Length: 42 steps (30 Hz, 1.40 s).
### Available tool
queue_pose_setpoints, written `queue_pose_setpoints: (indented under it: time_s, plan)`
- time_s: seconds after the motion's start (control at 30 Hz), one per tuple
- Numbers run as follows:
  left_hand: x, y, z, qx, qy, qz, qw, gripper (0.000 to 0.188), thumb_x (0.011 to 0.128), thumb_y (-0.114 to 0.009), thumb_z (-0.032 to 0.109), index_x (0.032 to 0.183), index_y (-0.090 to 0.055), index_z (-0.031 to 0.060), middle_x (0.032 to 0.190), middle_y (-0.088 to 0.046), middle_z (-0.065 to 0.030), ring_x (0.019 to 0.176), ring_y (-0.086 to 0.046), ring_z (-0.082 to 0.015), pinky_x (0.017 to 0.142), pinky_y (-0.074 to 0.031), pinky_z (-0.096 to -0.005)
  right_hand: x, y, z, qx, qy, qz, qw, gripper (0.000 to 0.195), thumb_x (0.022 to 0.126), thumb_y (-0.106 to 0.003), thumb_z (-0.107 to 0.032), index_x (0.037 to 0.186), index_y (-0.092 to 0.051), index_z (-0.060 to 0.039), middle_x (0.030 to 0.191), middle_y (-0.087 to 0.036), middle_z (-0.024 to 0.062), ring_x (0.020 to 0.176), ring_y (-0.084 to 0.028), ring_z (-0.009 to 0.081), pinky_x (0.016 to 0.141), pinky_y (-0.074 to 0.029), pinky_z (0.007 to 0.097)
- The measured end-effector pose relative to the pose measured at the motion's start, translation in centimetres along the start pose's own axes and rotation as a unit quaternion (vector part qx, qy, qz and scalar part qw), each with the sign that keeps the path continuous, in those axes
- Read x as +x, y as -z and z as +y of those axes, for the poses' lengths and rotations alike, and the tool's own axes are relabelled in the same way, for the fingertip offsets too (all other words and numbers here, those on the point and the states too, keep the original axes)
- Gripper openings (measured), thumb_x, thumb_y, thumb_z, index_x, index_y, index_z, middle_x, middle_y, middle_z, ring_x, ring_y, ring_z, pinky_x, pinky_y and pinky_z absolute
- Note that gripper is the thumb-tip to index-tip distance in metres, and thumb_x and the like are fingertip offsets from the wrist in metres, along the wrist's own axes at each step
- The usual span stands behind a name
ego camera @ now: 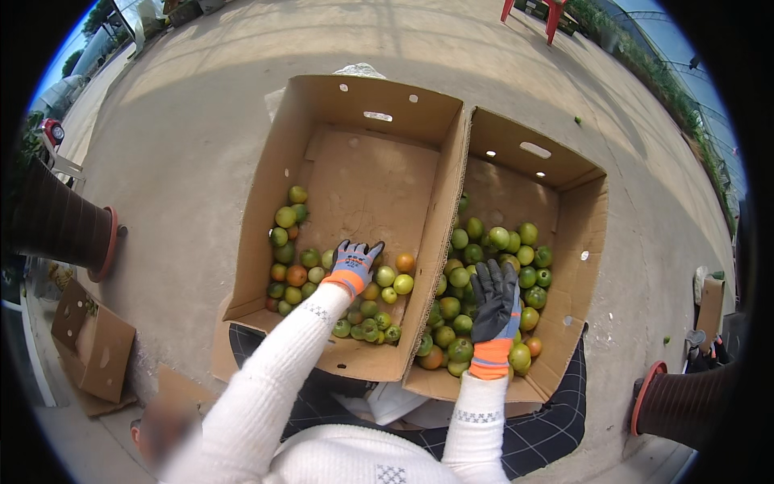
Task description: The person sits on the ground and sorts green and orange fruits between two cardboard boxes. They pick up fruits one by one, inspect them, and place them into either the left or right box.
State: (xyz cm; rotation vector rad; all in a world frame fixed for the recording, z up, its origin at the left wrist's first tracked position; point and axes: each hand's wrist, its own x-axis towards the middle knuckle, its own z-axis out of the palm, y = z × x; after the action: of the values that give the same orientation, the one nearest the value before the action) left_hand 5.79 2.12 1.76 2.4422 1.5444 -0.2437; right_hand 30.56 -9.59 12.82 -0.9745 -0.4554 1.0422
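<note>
Two cardboard boxes stand side by side before me. In the left box (370, 181), green tomatoes and a few orange ones lie along the left side and near end. My left hand (352, 261), in a grey and orange work glove, is back-up over these tomatoes; its fingertips reach past an orange tomato (404, 262) on its right side, and its underside is hidden. The right box (514, 175) holds a thicker spread of mostly green tomatoes (459, 277). Above them my right hand (497, 299) lies palm up, its black coated palm bare and fingers extended.
Large dark pots with red rims (104, 242) (648, 396) stand at left and right. An opened cardboard box (106, 354) sits on the concrete floor (181, 199) at lower left. Red stool legs (552, 23) show at the far end. One small green fruit (578, 120) lies loose on the floor.
</note>
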Motion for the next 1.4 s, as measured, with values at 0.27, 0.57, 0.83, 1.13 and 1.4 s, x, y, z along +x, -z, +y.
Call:
queue_pose_setpoints:
  time_s: [0.27,0.57,0.83,1.13,1.4]
  plan:
    - [-0.6,2.4,-1.2,-0.266,0.172,0.073,0.946,0.056,0.072,-0.077,0.047,0.11,-0.062,0.0091,0.099,-0.069,-0.0129,0.094,-0.063,-0.0324,0.084,-0.049,-0.038,-1.7,-3.9,1.3,-0.117,0.052,-0.082,0.988,0.048,0.098,-0.051,-0.014,0.141,-0.038,0.001,0.137,-0.047,0.0196,0.123,-0.05,0.0281,0.104,-0.041,0.0363]
    - [-9.4,10.9,3.0,-0.701,-0.071,-0.028,0.709,0.035,0.099,-0.048,0.031,0.107,-0.062,0.0007,0.08,-0.061,-0.0009,0.074,-0.058,-0.0111,0.063,-0.045,-0.0267,-4.3,-8.5,-2.4,-0.496,0.293,-0.347,0.741,0.071,0.076,-0.074,-0.022,0.139,-0.044,-0.0069,0.137,-0.048,0.0168,0.126,-0.045,0.0335,0.106,-0.035,0.0443]
    - [-9.9,8.9,1.5,-0.346,0.106,0.035,0.931,0.038,0.089,-0.062,0.042,0.109,-0.068,0.0105,0.097,-0.069,-0.0132,0.09,-0.066,-0.0214,0.075,-0.05,-0.0322,-3.2,-5.1,-1.1,-0.167,0.086,-0.125,0.974,0.061,0.084,-0.07,-0.018,0.138,-0.044,-0.0057,0.119,-0.06,0.0116,0.106,-0.06,0.0262,0.095,-0.047,0.0333]
    - [-6.6,-0.1,-2.7,0.049,0.222,-0.213,0.95,0.06,0.079,-0.067,0.035,0.132,-0.049,0.0154,0.127,-0.06,-0.008,0.117,-0.058,-0.0286,0.093,-0.043,-0.0501,-0.4,2.2,1.0,0.403,-0.169,0.113,0.892,0.066,0.087,-0.063,-0.047,0.126,-0.048,0.0036,0.12,-0.059,0.0184,0.108,-0.059,0.0315,0.103,-0.043,0.0453]
    - [-9.3,6.1,-2.0,-0.502,0.17,-0.132,0.838,0.049,0.09,-0.057,0.044,0.113,-0.06,0.0016,0.094,-0.066,-0.0112,0.069,-0.066,-0.0179,0.062,-0.053,-0.0302,-2.5,-2.9,-0.5,0.083,0.037,-0.018,0.996,0.052,0.1,-0.044,-0.036,0.142,-0.038,-0.0067,0.134,-0.05,0.0166,0.112,-0.057,0.0271,0.103,-0.043,0.0398]
